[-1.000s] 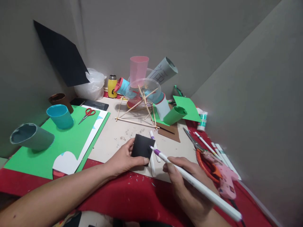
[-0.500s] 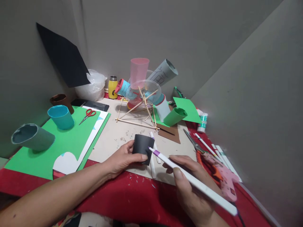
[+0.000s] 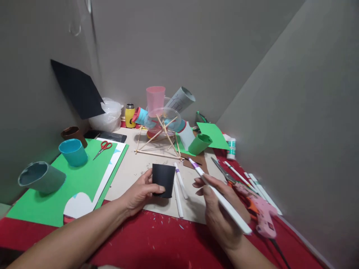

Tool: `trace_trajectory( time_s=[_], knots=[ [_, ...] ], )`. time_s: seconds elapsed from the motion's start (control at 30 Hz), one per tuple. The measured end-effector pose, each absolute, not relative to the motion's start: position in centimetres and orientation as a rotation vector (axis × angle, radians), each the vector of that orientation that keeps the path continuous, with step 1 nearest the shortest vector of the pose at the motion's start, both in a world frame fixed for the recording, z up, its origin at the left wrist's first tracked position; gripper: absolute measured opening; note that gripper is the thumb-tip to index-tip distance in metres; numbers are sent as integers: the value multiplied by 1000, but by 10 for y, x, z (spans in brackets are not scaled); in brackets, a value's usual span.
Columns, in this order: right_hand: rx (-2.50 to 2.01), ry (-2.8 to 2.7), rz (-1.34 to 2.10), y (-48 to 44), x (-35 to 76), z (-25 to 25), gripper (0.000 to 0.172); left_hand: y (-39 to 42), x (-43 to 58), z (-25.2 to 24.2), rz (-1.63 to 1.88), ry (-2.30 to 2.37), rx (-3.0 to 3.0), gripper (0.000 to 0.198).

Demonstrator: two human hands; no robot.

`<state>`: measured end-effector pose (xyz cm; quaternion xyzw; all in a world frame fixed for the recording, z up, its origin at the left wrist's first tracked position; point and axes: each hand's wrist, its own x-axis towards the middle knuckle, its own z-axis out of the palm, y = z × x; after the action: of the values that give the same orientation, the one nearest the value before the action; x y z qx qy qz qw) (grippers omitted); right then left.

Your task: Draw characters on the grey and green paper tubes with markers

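In my left hand (image 3: 141,193) is a small black paper cup (image 3: 163,181), gripped with the thumb across its front. My right hand (image 3: 223,213) pinches a white marker (image 3: 221,200) with a purple band, its tip pointing up and left, apart from the cup. Two more white pens, a purple-banded marker (image 3: 181,184) and a plain white one (image 3: 177,200), lie on the beige board just right of the cup. Behind them stands a wheel model on a stick frame (image 3: 158,153), with a pink cup (image 3: 155,97) and several coloured paper cups around its clear disc.
Green sheets (image 3: 92,175) at left carry red-handled scissors (image 3: 104,148), a blue paper cup (image 3: 73,152) and a grey paper cup (image 3: 42,178). A pink glue gun (image 3: 265,213), large scissors (image 3: 221,170) and several markers lie at right. Walls enclose the table.
The marker tip has moved away from the black cup, to the right and up. The black cup has shifted slightly left, and the camera view has tilted.
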<state>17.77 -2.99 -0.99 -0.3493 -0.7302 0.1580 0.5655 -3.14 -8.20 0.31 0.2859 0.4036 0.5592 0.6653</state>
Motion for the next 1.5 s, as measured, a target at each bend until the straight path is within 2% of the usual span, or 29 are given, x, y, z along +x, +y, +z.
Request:
trace_trajectory(
  time_s=[0.27, 0.47, 0.6, 0.83, 1.0, 1.13, 1.23, 1.5],
  knots=[
    [-669, -1739, 256, -12, 169, -3, 27, -73, -46, 4, 1533, 1370, 1044, 94],
    [-685, -1702, 372, -9, 168, -2, 18, -65, -52, -6, 1645, 1621, 1111, 95],
    [-701, -1606, 521, -10, 166, 4, 19, -64, -59, -10, 1683, 1711, 1059, 100],
    [-675, -1303, 771, -5, 165, 19, 41, -101, -44, 8, 1753, 1844, 1200, 98],
    [-651, -1095, 917, 1, 166, 29, 51, -119, 1, 24, 1955, 1793, 1671, 89],
    [-630, -961, 947, 4, 170, 34, 52, -78, 31, 29, 1848, 1573, 1623, 88],
    [-615, -861, 920, 7, 175, 38, 50, -19, 44, 26, 1622, 1535, 1501, 97],
    [-565, -739, 882, 12, 185, 45, 41, 109, 69, 13, 1524, 1590, 1501, 111]
  ],
)
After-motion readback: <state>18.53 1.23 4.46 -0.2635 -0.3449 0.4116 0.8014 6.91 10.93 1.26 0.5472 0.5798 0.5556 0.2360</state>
